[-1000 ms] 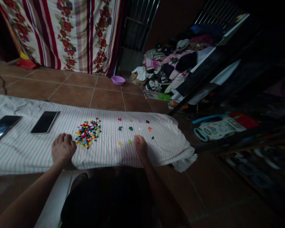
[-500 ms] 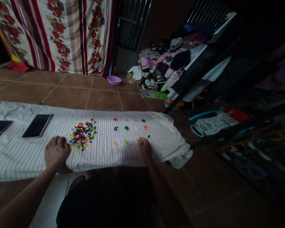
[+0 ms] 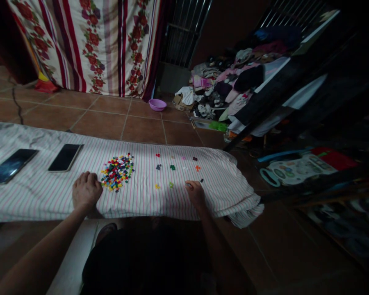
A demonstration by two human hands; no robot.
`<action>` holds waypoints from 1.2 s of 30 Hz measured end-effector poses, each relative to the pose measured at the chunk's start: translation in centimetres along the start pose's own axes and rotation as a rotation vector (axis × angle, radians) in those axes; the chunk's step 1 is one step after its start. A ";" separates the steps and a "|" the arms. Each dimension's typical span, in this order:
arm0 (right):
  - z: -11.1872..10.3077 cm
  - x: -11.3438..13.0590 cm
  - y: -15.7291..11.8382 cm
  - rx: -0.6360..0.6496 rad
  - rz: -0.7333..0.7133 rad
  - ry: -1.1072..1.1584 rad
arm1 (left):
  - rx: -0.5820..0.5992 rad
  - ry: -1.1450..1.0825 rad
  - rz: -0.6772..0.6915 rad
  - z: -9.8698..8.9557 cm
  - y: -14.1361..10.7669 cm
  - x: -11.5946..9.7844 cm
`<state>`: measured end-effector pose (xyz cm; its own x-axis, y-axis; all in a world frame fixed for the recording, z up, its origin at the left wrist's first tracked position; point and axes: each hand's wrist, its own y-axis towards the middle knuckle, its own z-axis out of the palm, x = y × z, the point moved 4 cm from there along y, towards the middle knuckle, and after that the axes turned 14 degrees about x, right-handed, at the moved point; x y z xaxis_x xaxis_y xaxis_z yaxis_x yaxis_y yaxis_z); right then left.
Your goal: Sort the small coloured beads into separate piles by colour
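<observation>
A heap of small multicoloured plastic pieces [image 3: 117, 172] lies on the striped cloth [image 3: 135, 205]. My left hand [image 3: 86, 189] rests at the heap's near left side, its fingers curled under and no piece showing in it. Over on the right, my right hand [image 3: 196, 193] is low on the cloth, thumb and forefinger pinched at a tiny bluish-grey piece [image 3: 188, 184]. Around it lie little groups sorted by colour: lime green pieces [image 3: 171, 185], yellow pieces [image 3: 157, 186], dark green pieces [image 3: 172, 167], grey pieces [image 3: 158, 167], orange pieces [image 3: 197, 168] and black pieces [image 3: 202, 180].
Two phones, a nearer-left one [image 3: 12, 166] and another [image 3: 65, 157], lie left of the heap. Red pieces [image 3: 158, 155] and dark brown pieces [image 3: 194, 158] are in the far row. Beyond are a purple basin [image 3: 157, 105] and a clothes pile [image 3: 221, 86].
The whole view has shifted, so the table appears further right. My right hand stays by the bluish-grey piece, its fingers slightly more stretched. My left hand stays beside the heap.
</observation>
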<state>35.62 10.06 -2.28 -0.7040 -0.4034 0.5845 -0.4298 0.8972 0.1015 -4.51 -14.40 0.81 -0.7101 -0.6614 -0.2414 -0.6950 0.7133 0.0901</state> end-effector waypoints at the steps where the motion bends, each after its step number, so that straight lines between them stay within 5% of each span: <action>1: 0.0 -0.2 0.1 -0.006 -0.005 0.005 | 0.001 0.012 0.001 0.1 0.0 0.1; 13: -0.6 0.6 0.5 -0.093 -0.055 -0.075 | -0.035 0.023 0.036 0.8 0.3 0.6; 18: 1.1 5.1 1.2 -0.028 -0.168 -0.006 | -0.029 0.018 0.024 0.8 0.2 0.5; 25: 7.0 13.3 2.0 0.198 -0.293 0.070 | -0.026 -0.039 0.034 0.9 0.2 0.6; 36: 13.0 22.7 4.6 0.435 -0.357 -0.098 | -0.020 -0.016 0.028 1.0 0.2 0.5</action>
<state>10.32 2.73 0.98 -0.5127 -0.7010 0.4958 -0.8292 0.5540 -0.0742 -4.93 -14.33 -0.21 -0.7277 -0.6372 -0.2540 -0.6769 0.7269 0.1159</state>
